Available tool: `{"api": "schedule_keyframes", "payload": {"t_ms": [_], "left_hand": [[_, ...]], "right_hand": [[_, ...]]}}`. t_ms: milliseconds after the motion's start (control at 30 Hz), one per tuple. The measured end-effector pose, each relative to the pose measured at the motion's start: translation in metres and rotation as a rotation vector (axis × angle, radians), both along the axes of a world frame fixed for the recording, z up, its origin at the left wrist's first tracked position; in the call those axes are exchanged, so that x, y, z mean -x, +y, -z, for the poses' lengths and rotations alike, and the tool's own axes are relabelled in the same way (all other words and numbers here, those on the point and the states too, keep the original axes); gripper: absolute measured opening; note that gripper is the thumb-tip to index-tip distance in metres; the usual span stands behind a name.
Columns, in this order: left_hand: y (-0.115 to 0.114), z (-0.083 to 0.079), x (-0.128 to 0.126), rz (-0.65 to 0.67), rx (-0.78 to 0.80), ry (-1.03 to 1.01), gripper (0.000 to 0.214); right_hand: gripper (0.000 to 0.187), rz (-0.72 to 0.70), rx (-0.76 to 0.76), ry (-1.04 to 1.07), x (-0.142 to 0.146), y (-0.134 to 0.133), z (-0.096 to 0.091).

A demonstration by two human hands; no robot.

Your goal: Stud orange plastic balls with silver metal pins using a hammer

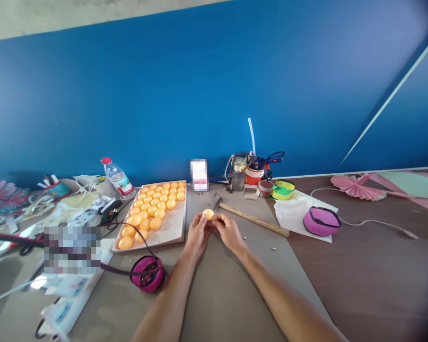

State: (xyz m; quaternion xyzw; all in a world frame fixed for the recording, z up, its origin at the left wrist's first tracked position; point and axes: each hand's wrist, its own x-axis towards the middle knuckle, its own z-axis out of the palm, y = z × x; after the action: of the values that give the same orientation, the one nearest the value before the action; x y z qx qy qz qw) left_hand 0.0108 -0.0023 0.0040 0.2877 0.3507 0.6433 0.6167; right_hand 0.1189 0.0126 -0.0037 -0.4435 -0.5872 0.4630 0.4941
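Between my two hands is an orange ball [209, 213] that looks like a table tennis ball. My left hand [197, 233] is closed on its left side, with the thumb against it. The fingers of my right hand [229, 231] pinch together at its lower right. Whether they also hold something small is hidden. Just beyond my hands lies a hammer [253, 219], its wooden handle slanting to the right. To the left, a shallow white box [173, 225] holds rows of similar orange balls [152, 210].
A magenta mesh pouch [148, 274] and a dark cord lie left of my forearm. Behind the box stands a water bottle [119, 179]. At the back right are a glass jar [238, 175], a red cup [254, 176] and a yellow container [283, 189]. A purple pouch [321, 222] rests on white paper.
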Motion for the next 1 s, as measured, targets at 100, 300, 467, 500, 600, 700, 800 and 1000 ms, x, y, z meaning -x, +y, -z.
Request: {"api": "schedule_keyframes", "payload": {"t_ms": [100,300,467,500,600,700,800,1000], "left_hand": [[-0.0007,-0.0024,-0.001,0.002,-0.003,-0.007,0.031],[-0.0015,-0.0039,-0.0019,0.008,0.001,-0.001,0.029],[-0.0018,-0.004,-0.0015,0.009,-0.006,0.0,0.029],[-0.002,-0.0043,-0.0016,0.014,-0.008,0.003,0.029],[-0.0024,-0.0048,-0.0019,0.027,-0.014,0.011,0.03],[-0.0027,-0.0044,-0.0023,0.02,-0.011,0.018,0.031],[-0.0032,-0.0039,-0.003,0.009,-0.002,0.025,0.032],[-0.0038,-0.003,-0.004,0.002,-0.013,0.039,0.032]], "right_hand": [[0.012,0.013,-0.005,0.006,0.0002,-0.0011,-0.0001],[0.011,0.013,0.002,0.059,0.0004,-0.0032,-0.002],[0.012,0.018,0.014,0.044,-0.0003,-0.004,-0.0043],[0.012,0.018,0.022,0.044,-0.0004,-0.0042,-0.0045],[0.011,0.016,0.05,0.061,-0.0001,-0.0051,-0.0044],[0.009,0.032,0.066,0.084,0.0008,-0.0055,-0.0039],[0.009,0.049,0.067,0.089,0.0016,-0.005,-0.003],[0.007,0.057,0.057,0.07,0.0016,-0.0044,-0.0016]]}}
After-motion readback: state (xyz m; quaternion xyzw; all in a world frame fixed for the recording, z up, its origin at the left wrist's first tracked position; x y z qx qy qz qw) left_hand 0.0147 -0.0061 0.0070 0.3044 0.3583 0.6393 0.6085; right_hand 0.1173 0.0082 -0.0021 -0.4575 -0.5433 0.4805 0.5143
